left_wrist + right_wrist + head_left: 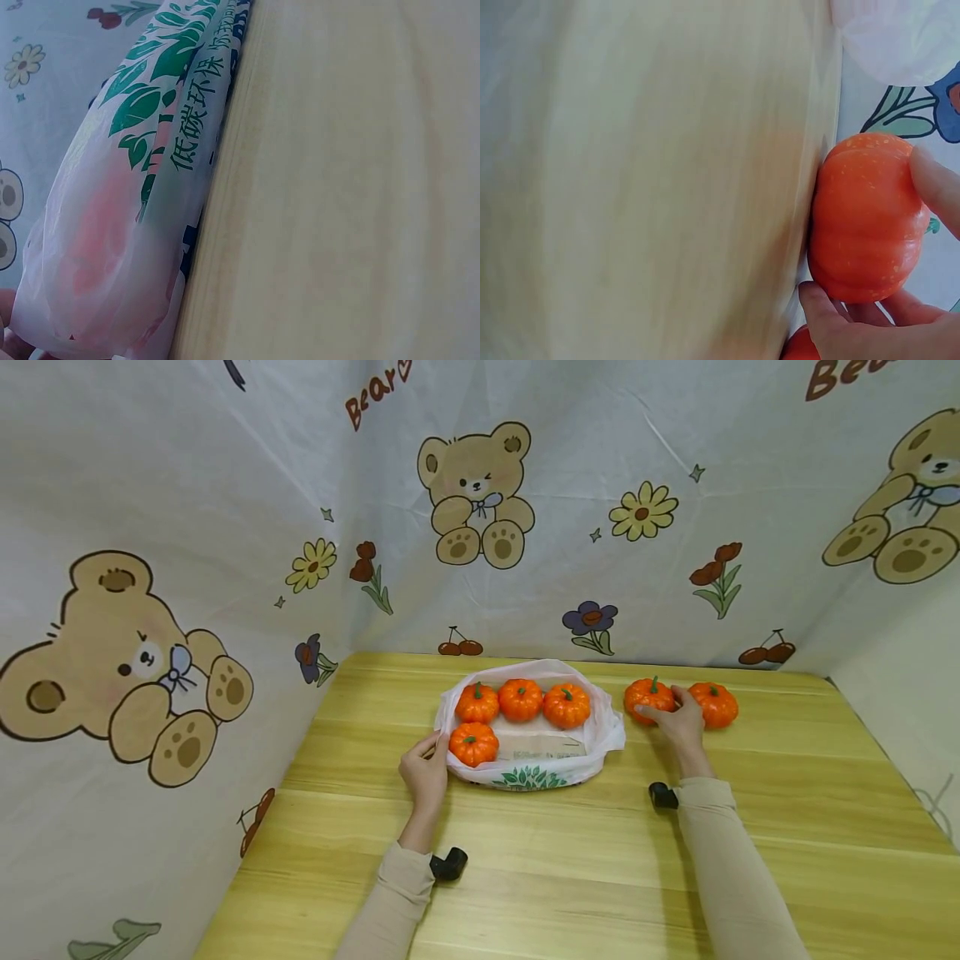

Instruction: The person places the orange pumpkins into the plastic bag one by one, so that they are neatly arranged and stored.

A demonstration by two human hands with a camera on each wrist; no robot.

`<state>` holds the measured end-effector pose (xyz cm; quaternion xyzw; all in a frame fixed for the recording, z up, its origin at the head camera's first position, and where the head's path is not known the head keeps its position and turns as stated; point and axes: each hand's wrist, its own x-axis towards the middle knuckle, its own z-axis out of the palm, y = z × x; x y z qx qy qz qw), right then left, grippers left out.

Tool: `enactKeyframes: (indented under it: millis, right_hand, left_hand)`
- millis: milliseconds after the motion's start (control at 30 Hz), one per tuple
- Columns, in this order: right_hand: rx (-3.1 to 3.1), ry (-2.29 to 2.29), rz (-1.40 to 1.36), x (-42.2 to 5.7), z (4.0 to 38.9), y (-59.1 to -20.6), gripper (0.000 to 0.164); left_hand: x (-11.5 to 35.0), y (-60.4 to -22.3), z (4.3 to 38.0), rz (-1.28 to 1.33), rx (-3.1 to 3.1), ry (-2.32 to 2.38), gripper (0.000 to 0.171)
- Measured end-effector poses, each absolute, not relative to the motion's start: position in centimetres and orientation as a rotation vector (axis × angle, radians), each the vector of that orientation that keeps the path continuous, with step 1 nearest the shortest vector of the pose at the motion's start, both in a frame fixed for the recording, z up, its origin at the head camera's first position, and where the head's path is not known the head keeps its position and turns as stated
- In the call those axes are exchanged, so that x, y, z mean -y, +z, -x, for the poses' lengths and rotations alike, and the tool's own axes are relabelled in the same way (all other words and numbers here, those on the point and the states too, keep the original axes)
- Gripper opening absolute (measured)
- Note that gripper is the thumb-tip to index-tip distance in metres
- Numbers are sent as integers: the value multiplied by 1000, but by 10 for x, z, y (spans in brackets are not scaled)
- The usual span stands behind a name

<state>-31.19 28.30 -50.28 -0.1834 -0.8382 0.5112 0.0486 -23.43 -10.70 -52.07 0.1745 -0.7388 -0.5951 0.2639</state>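
Okay, right hand [684, 723]: grips one orange pumpkin [649, 700], thumb on its left side, fingers round its right; we can't tell if it's raised off the tabletop [555, 877].
Gripped pumpkin: we have it outside the white bag [583, 771], just right of its rim, green stem up in the head view.
Loose pumpkin [713, 705]: on the tabletop, just right of the gripping fingers.
Left hand [424, 774]: pinches the bag's edge at its front-left corner, forearm angled in from the near side.
Bag: thin plastic, mouth spread wide and facing up, rim roughly oval and crumpled.
Bag contents: we count four pumpkins, three in a row along the back [520, 700], one at front left [473, 744]. Bag floor shows beside that one, with print too small to read.
Arms: beige sleeves [738, 868], both reaching forward; a black device [450, 865] at each wrist.
Bag print: green leaves on the near wall; we read "低碳环保" in green from the left wrist view, next characters unclear. Dark blue print along the lower edge, illegible.
Backdrop [562, 602]: pale cloth with bears, flowers, cherries; "Bear" lettered twice up top.
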Motion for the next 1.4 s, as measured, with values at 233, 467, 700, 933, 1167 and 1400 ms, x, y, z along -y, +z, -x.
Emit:
enactKeyframes:
  millis: [233,467,700,933,1167,1400]
  right_hand:
    - [2547,1545,592,-284,311,-505,87]
    - [2540,1539,590,-282,309,-501,88]
    - [2513,1551,575,-281,307,-498,87]
    - [2478,1594,570,-278,300,-491,88]
    - [2452,1625,566,-274,293,-483,88]
    - [2456,1635,529,-266,284,-471,89]
  left_hand:
    - [107,-521,234,-477,1996,-1616,15]
    - [106,-521,234,-473,1996,-1605,15]
    - [107,-521,234,-481,1992,-1606,14]
    - [106,-521,234,-472,1994,-1594,14]
    - [106,-521,234,-479,1988,-1600,15]
    - [106,-520,234,-494,2004,-1606,15]
